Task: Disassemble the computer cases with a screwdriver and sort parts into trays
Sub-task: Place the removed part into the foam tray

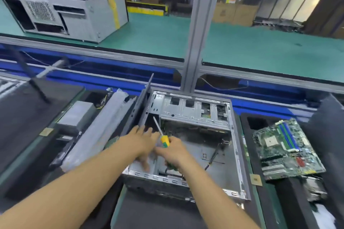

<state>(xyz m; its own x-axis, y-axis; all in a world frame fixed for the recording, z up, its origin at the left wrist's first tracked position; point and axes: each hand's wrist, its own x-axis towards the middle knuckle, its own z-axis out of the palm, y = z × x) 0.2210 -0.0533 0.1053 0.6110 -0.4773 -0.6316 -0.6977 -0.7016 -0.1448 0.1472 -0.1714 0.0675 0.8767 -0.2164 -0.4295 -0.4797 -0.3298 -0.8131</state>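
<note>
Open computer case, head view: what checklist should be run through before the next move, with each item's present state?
1. Tool in grip: the right hand holds the screwdriver: ok.
2. Support hand free: the left hand has its fingers spread and holds nothing: ok.
3. The open computer case lies flat, open side up: ok.
4. Tip seated on a screw: not ok, the shaft points up in the air.
5. Case emptied: not ok, a black cable lies on its floor.
6. Next screw located: cannot tell, the hands are blurred.

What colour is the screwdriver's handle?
The screwdriver handle is yellow and green, best seen in the head view.
</note>
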